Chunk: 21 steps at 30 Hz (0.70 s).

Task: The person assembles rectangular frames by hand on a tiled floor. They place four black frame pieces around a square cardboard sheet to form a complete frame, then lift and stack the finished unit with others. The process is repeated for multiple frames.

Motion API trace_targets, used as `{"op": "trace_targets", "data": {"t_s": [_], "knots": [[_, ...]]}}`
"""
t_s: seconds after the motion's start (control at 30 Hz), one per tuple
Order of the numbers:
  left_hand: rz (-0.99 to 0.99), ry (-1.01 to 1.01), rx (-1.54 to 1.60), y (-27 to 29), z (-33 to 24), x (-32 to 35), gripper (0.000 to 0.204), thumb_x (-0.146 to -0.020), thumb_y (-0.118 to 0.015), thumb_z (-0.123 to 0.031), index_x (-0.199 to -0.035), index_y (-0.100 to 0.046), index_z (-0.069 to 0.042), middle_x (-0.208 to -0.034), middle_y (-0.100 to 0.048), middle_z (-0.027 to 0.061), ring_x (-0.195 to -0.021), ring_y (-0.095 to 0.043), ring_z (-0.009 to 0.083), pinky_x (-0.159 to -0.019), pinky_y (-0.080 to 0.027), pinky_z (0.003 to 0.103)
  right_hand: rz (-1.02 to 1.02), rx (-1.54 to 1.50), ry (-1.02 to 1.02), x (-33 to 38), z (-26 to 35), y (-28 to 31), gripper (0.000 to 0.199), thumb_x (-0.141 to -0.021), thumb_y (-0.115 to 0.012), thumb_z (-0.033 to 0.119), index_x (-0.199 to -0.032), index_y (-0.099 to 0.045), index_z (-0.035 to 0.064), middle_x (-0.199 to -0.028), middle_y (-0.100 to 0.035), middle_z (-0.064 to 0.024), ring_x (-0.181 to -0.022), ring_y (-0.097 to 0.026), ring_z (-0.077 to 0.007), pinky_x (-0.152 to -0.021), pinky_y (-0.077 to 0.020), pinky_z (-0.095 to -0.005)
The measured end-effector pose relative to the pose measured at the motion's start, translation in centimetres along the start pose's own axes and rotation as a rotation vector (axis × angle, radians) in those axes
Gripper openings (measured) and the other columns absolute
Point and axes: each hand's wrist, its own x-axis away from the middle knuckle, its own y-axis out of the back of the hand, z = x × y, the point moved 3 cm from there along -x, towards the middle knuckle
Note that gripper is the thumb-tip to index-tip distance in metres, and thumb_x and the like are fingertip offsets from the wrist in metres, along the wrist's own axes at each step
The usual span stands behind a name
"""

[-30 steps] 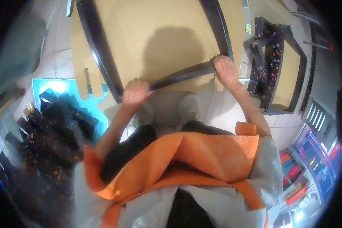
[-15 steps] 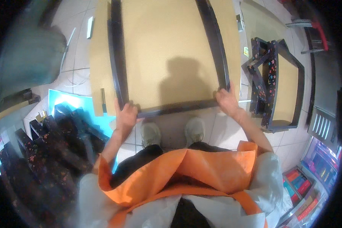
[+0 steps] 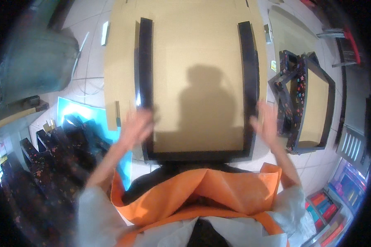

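Note:
A dark U-shaped frame [image 3: 198, 156] rests on a tan board [image 3: 198, 45]. Its crossbar is close to my body, and two long side rails run away from me. My left hand [image 3: 136, 128] is beside the left rail [image 3: 145, 78], slightly blurred, its fingers stretched out and gripping nothing. On the other side, my right hand [image 3: 266, 123] stands open along the outer side of the right rail [image 3: 249, 70], thumb apart from the fingers. Whether either hand touches its rail I cannot tell.
At right stands a dark flower-patterned frame assembly [image 3: 303, 103] with a tan panel. Several dark patterned pieces [image 3: 49, 164] pile up at left over a bright blue sheet [image 3: 82, 109]. A drawer of red and teal items [image 3: 323, 206] is at lower right.
The U-shaped frame has come toward me, its crossbar now near my apron and covering my shoes. Both hands have let go of its near corners and opened beside the rails.

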Motion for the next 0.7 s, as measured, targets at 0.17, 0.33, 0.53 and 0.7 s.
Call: {"op": "trace_targets", "data": {"t_s": [0.17,0.33,0.53,0.7], "knots": [[-0.789,0.486,0.578,4.4,10.3,-19.3,0.056,-0.075,-0.063,-0.028,-0.114,-0.045,0.007,-0.102,-0.056,0.0233,-0.092,-0.055,0.0327,-0.082,-0.043,0.036,-0.318,-0.530,-0.495,-19.4,-11.7,-2.9,0.071,-0.073,-0.067,0.033,-0.123,-0.036,-0.0065,-0.119,-0.046,-0.0244,-0.108,-0.048,-0.0312,-0.089,-0.0390,-0.0358],[-0.520,0.578,0.622,3.3,10.1,-22.3,0.042,-0.069,-0.063,-0.023,-0.103,-0.055,0.001,-0.089,-0.060,0.0154,-0.082,-0.057,0.0266,-0.072,-0.045,0.035,-0.194,-0.512,-0.625,-24.0,-9.4,-5.2,0.039,-0.070,-0.069,0.025,-0.097,-0.059,-0.0016,-0.098,-0.060,-0.0145,-0.083,-0.060,-0.0215,-0.072,-0.0459,-0.0325],[-0.478,0.138,0.402,2.0,9.8,-19.8,0.030,-0.076,-0.052,-0.024,-0.095,-0.059,-0.002,-0.094,-0.058,0.0156,-0.091,-0.052,0.0309,-0.080,-0.041,0.038,-0.043,-0.930,-0.418,-21.3,-7.8,-4.6,0.037,-0.077,-0.065,0.026,-0.102,-0.057,-0.0009,-0.095,-0.060,-0.0095,-0.082,-0.058,-0.0161,-0.071,-0.0450,-0.0274],[-0.562,0.312,0.815,1.6,10.3,-20.1,0.041,-0.090,-0.035,-0.032,-0.092,-0.056,0.003,-0.093,-0.056,0.0205,-0.088,-0.051,0.0343,-0.082,-0.039,0.038,-0.165,-0.723,-0.234,-22.1,-7.5,-3.8,0.039,-0.091,-0.043,0.032,-0.112,-0.052,0.0001,-0.109,-0.056,-0.0115,-0.101,-0.052,-0.0210,-0.087,-0.0395,-0.0305]]}}
